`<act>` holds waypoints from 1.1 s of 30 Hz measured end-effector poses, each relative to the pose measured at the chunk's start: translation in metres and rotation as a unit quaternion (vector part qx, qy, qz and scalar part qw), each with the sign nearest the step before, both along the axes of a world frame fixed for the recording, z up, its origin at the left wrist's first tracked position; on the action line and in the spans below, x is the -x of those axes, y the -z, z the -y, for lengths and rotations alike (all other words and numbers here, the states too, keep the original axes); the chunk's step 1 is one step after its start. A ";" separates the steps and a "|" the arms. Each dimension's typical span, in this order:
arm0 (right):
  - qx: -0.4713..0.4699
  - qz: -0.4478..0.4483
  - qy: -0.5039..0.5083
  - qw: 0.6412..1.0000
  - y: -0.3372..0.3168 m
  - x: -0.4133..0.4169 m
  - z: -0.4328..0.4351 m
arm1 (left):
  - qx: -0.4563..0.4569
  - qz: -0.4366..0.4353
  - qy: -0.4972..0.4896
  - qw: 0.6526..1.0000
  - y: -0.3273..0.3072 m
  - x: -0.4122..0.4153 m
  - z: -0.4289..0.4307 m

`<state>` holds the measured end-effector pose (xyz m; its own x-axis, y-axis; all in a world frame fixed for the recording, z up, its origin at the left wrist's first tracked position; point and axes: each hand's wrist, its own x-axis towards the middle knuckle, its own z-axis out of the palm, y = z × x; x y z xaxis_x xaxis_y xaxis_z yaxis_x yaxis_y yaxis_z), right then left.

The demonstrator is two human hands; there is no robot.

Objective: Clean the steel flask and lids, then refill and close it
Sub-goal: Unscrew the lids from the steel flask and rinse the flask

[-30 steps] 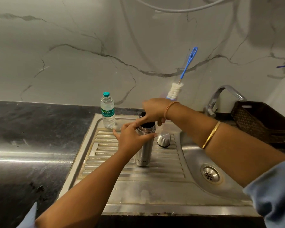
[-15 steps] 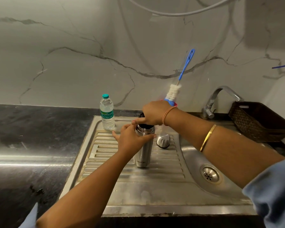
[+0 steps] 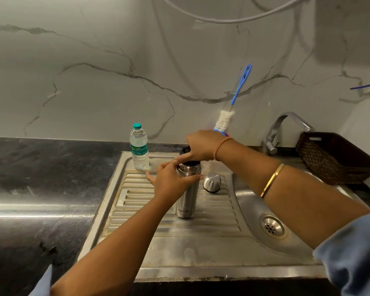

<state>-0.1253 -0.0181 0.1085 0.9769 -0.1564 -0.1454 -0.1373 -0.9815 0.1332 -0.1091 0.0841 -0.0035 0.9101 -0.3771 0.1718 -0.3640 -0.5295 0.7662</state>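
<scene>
A steel flask [image 3: 186, 197] stands upright on the ribbed drainboard [image 3: 137, 195] of the sink. My left hand [image 3: 171, 182] grips its upper body. My right hand [image 3: 203, 147] grips the black inner lid [image 3: 185, 151] at the flask's mouth; whether the lid sits on the mouth or just above it is unclear. The steel outer cap [image 3: 212, 183] lies on the drainboard just right of the flask. A small water bottle [image 3: 138, 147] with a teal cap stands at the drainboard's back left.
A bottle brush [image 3: 235, 103] with a blue handle leans against the marble wall behind my right hand. The tap [image 3: 286, 127] and a dark woven basket [image 3: 333, 157] are at the right. The sink bowl with its drain [image 3: 271, 226] lies right of the drainboard. Dark counter [image 3: 41, 189] spreads left.
My right hand has turned slightly on the black lid over the flask's mouth. My left hand and the flask have kept their place.
</scene>
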 end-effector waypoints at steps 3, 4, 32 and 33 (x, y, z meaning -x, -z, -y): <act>-0.044 -0.032 -0.029 0.998 -0.003 -0.002 0.001 | -0.001 -0.009 0.004 1.000 0.000 0.000 0.000; -0.083 -0.063 -0.040 0.994 -0.007 0.000 0.001 | -0.001 -0.010 0.006 1.000 0.001 -0.001 0.000; -0.537 0.268 0.216 0.770 0.023 0.053 0.068 | -0.005 -0.017 0.007 1.000 0.014 -0.008 0.003; -0.557 0.267 0.242 0.749 0.031 0.059 0.076 | 0.000 -0.016 0.006 1.000 0.015 -0.008 0.004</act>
